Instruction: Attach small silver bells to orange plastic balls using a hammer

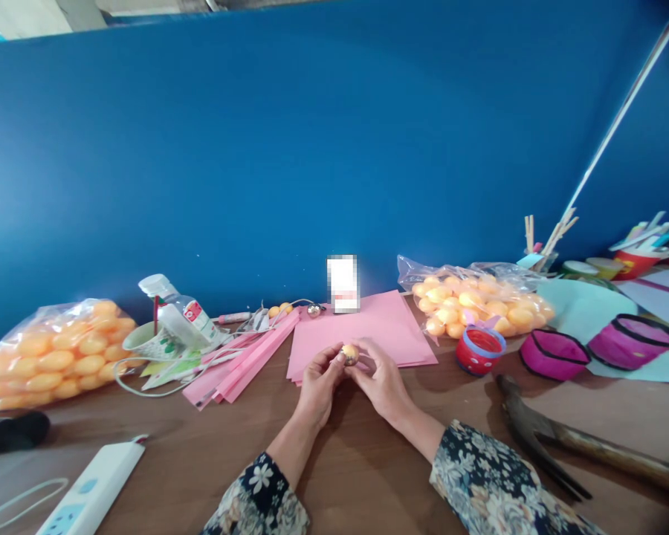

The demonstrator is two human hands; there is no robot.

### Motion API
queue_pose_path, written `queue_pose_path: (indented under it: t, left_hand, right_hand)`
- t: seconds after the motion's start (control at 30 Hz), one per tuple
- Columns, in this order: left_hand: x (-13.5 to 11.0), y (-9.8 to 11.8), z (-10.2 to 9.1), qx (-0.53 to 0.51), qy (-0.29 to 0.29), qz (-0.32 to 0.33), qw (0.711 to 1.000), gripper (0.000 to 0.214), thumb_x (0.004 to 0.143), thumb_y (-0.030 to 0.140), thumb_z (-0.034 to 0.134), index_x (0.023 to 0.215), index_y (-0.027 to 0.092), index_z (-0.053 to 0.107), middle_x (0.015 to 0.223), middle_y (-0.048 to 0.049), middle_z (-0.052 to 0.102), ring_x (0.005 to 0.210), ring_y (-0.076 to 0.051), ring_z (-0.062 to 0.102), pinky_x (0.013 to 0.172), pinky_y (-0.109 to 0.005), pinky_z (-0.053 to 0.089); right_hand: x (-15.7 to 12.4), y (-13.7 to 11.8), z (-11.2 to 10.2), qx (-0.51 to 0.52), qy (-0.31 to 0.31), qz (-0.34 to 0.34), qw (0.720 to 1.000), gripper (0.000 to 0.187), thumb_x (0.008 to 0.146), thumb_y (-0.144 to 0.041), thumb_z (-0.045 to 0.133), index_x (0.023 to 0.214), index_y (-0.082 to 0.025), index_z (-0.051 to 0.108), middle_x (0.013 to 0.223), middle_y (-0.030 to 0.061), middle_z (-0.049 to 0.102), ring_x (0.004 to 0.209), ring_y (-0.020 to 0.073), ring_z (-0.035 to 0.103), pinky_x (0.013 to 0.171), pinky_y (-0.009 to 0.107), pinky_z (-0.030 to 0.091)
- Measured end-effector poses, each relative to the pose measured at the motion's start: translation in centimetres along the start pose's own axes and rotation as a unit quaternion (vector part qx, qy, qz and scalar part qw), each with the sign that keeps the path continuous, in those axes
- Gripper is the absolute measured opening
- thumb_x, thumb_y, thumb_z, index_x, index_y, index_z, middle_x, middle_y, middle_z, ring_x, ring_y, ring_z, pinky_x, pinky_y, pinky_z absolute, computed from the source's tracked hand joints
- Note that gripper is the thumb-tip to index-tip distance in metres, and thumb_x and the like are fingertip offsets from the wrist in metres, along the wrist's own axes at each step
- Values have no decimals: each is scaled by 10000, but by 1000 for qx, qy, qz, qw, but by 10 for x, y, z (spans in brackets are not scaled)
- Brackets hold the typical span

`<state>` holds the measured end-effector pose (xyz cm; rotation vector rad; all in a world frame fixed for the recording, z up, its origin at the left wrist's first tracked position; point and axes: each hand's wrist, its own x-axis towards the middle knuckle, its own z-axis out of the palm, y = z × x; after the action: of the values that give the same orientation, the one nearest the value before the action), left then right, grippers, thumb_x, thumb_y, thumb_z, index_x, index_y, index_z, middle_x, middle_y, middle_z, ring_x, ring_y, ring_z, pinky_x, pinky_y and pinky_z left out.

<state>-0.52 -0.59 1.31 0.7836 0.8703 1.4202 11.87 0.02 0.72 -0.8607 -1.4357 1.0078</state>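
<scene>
Together, left hand [320, 385] and right hand [386, 386] pinch a ball [349, 354].
A slack grip could let it roll away.

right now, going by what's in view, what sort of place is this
Probably a craft workspace, perhaps a small workshop: a brown tabletop holds pink sheets, bagged orange balls and a wooden-handled hammer.

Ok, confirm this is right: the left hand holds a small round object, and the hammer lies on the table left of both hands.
Wrong side: the head view shows the hammer on the table right of the right hand. The left hand does hold the small round object.
</scene>
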Motion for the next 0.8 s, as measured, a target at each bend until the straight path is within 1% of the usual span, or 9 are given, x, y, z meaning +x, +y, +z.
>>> queue_pose_path:
  t: [0.1,0.27,0.43,0.53,0.57,0.63,0.67,0.73,0.8]
  left_hand:
    - [1,-1,-1,-10,-3,2,1000,345,688,236,699,1014,148,625,963,-69,680,817,-144,637,754,-259,497]
    - [1,0,-1,-22,-27,0,999,363,684,224,703,1031,151,623,984,-75,680,849,-161,637,801,-298,491]
    - [1,-1,-1,-17,-3,-1,1000,334,682,242,707,998,161,637,954,-56,685,826,-141,638,748,-250,495]
    - [2,-2,-3,-19,4,-7,1000,332,676,261,712,983,157,641,933,-54,688,817,-146,640,756,-265,497]
    - [2,-2,-3,-23,7,-6,1000,329,679,266,709,981,156,642,936,-55,687,825,-147,639,774,-274,495]
    - [2,-2,-3,-33,19,-4,999,322,686,271,703,980,155,644,948,-55,685,846,-147,637,811,-288,489]
    - [3,-2,-3,-40,29,-3,999,317,688,272,702,977,154,646,951,-55,685,852,-146,637,822,-292,487]
    - [4,-2,-2,-54,46,-1,997,308,683,279,706,962,157,654,942,-52,688,846,-144,640,824,-297,488]
    - [6,-2,-3,-66,54,2,996,301,681,286,707,952,164,660,935,-48,690,843,-146,642,815,-302,494]
  right_hand:
    - [1,3,-1,1,8,13,1000,351,762,-247,612,1102,-210,536,1120,75,608,1008,213,607,871,359,526]
    - [3,0,-2,6,9,19,1000,257,781,-269,591,1028,-201,571,1064,68,623,990,209,608,861,356,528]
    - [2,-4,-2,-7,-11,2,1000,238,785,-277,589,1011,-202,584,1050,62,620,973,193,607,854,334,526]
    - [4,-6,-5,-33,-28,-7,999,267,780,-307,595,1024,-199,594,1052,65,627,936,194,620,813,327,537]
    - [6,-7,-8,-48,-24,-5,999,268,789,-323,583,1025,-196,596,1044,68,633,923,195,625,793,324,540]
    - [12,-7,-15,-92,6,-1,996,258,823,-342,534,1018,-187,598,1020,77,646,909,198,627,770,321,534]
    - [15,-7,-20,-122,35,-4,992,248,841,-340,503,1005,-180,599,1003,82,652,912,200,623,771,323,526]
    - [23,-3,-31,-197,90,-16,976,236,860,-315,457,981,-168,598,974,94,655,893,201,618,763,328,513]
    - [29,3,-41,-283,103,-26,953,226,860,-273,433,965,-161,599,957,104,652,846,200,615,730,329,508]
